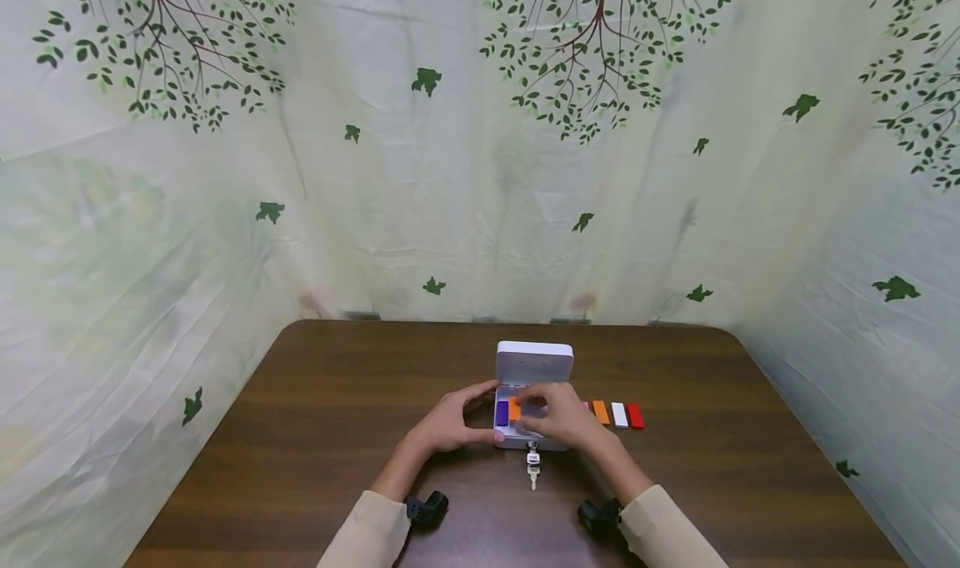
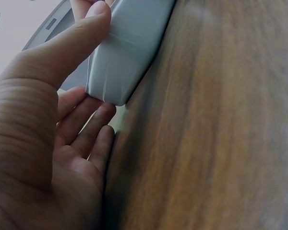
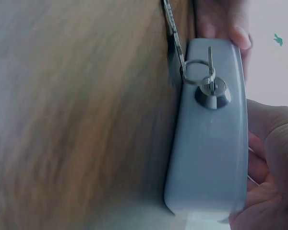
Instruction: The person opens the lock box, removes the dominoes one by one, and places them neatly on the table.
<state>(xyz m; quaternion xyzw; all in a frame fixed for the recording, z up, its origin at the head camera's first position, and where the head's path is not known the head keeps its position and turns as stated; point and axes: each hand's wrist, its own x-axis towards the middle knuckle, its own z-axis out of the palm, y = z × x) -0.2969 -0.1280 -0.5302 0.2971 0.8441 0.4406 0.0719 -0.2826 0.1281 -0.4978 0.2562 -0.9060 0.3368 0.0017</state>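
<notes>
A small white cash box (image 1: 534,359) stands on the table with its lid raised. Inside, at the left, lie a purple block (image 1: 502,414) and, beside it, an orange block (image 1: 513,408). My left hand (image 1: 446,422) holds the box's left end, its thumb at the front corner and its fingers toward the back. Reaching in over the right part, my right hand (image 1: 562,415) pinches the orange block between thumb and fingers; the hand hides much of the interior. A key (image 3: 211,67) sits in the front lock, and a second key (image 1: 534,473) hangs from its ring.
To the right of the box, a row of flat blocks lies on the brown table (image 1: 337,401): a partly hidden pink one, an orange one (image 1: 601,412), a white one (image 1: 618,415) and a red one (image 1: 635,415). A leaf-printed curtain (image 1: 480,176) surrounds the table.
</notes>
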